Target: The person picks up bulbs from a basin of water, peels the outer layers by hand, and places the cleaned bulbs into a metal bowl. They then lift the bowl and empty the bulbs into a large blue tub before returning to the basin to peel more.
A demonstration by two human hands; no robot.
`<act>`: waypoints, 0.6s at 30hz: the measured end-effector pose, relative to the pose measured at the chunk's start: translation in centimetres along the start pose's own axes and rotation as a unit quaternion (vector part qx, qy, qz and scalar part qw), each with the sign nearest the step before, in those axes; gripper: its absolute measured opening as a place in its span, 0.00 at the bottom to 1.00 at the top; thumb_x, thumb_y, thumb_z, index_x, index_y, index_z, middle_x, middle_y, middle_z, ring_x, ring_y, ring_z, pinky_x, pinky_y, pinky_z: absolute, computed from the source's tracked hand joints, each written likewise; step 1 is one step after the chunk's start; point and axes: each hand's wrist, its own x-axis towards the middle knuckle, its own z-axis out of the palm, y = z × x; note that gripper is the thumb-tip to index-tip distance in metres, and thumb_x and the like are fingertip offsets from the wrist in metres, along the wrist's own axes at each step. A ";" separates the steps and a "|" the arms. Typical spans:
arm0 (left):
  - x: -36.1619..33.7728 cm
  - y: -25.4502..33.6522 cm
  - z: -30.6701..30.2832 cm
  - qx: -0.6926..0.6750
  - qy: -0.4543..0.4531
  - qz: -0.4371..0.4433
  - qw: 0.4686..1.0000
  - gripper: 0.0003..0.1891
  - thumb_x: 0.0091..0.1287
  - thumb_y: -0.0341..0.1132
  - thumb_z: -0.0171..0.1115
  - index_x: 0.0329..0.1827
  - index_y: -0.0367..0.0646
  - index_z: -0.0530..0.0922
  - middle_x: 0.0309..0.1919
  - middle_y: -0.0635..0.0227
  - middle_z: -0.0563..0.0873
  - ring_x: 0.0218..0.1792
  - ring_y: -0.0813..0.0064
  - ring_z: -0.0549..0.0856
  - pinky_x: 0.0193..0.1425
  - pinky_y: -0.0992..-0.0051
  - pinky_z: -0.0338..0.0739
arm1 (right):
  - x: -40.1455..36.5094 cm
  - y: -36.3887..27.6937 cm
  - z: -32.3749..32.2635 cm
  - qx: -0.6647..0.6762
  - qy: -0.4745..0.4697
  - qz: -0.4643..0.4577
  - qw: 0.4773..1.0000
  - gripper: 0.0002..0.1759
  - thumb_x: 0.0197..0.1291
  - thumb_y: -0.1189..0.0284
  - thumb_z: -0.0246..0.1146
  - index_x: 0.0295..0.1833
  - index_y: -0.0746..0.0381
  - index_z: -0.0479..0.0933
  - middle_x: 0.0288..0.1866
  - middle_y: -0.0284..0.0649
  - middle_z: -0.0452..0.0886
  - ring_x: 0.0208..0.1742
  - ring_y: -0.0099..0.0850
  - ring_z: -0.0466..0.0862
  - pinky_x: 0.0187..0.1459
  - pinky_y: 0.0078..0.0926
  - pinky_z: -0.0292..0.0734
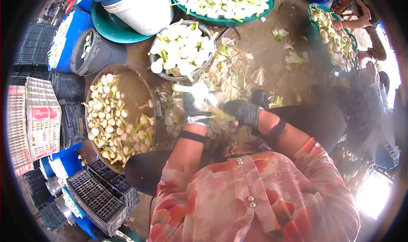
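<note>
My left hand [196, 108], in a dark glove, is closed around a white garlic bulb [199, 94] whose pale green stem points left. Close beside it, my right hand [242, 111], also in a dark glove, is closed on a yellowish strip of garlic peel [221, 113] at the bulb's lower side. Motion blurs this spot, so whether a tool is in the right hand cannot be made out. Just beyond my hands stands a grey basin [211, 63] heaped with peeled white bulbs. Loose peel [229, 61] lies on the ground around them.
To the left sits a wide round tub [148, 87] of unpeeled bulbs. A green basin [269, 8] of white bulbs, a white bucket [142, 12] and a dark bucket [106, 55] stand farther off. Crates [97, 191] line the left. Another person's arm [359, 23] reaches into a green basket [314, 27].
</note>
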 end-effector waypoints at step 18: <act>27.5 -0.3 1.1 0.836 -0.083 0.065 0.538 0.31 0.70 0.49 0.47 0.75 0.51 0.64 0.76 0.62 0.66 0.77 0.45 0.57 0.74 0.33 0.39 | 2.5 -1.7 0.0 -0.424 -0.029 0.136 0.895 0.19 0.71 0.62 0.50 0.59 0.61 0.75 0.56 0.45 0.80 0.57 0.40 0.81 0.57 0.36 0.77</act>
